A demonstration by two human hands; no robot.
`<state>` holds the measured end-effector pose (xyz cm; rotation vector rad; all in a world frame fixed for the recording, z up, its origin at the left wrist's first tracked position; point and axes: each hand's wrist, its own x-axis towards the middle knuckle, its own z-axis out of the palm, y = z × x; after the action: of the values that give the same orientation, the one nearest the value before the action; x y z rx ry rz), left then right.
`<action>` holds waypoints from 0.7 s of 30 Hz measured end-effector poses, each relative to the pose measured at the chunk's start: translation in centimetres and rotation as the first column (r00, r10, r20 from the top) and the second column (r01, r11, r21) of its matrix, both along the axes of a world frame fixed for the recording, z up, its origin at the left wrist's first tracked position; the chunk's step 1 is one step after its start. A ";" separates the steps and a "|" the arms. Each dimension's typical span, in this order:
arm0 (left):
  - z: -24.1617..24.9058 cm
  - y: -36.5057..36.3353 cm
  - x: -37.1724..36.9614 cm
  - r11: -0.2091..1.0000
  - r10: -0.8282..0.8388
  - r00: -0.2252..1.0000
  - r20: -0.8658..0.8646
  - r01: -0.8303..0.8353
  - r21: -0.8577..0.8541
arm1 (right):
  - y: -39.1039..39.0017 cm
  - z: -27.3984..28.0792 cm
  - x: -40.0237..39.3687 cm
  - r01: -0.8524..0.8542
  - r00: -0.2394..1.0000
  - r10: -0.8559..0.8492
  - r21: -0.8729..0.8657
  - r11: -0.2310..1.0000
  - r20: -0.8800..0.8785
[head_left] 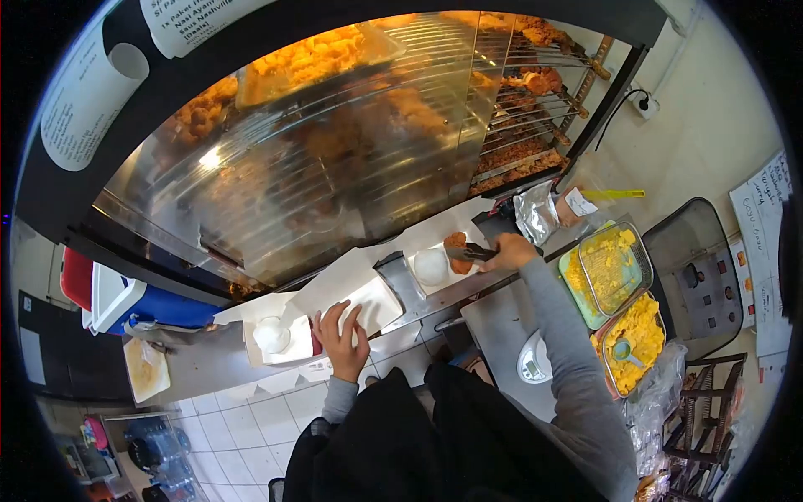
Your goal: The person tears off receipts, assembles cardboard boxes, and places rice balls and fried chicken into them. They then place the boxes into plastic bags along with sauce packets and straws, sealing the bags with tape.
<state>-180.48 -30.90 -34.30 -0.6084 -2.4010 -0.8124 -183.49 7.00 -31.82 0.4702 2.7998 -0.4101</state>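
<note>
The right hand (512, 253) grips black tongs (478, 252), whose tips contact fried chicken (459, 242) beside moulded rice (431, 267) in an open carton (452, 280). The left hand (341, 336), fingers spread, is at the middle carton (376, 304). Apparent step: chicken placement. Clean release calls for steady, level tongs.

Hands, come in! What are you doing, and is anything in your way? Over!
Right hand: gripping dark tongs at the brown fried food, beside the white mound. Left hand: fingers spread by the middle box. No blockage seen. Over.
</note>
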 end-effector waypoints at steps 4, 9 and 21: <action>2.4 -1.4 -0.8 0.996 0.092 0.987 -0.130 -0.093 -0.004 | 5.1 1.1 4.1 0.077 0.973 -0.198 -0.653 0.753 -0.115; 9.4 -2.3 -6.5 0.973 0.201 0.908 -0.368 -0.230 -0.036 | 7.6 17.8 5.1 -0.055 0.851 -0.300 -0.640 0.766 -0.431; 8.8 5.0 -16.5 0.882 0.449 0.711 -0.541 -0.450 0.140 | 7.8 15.8 -13.6 0.134 0.763 0.023 0.192 0.972 -0.646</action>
<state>-197.02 -25.86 -25.45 -0.1882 -1.8710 -0.3437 -197.07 14.79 -15.98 0.5436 3.5468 -0.3019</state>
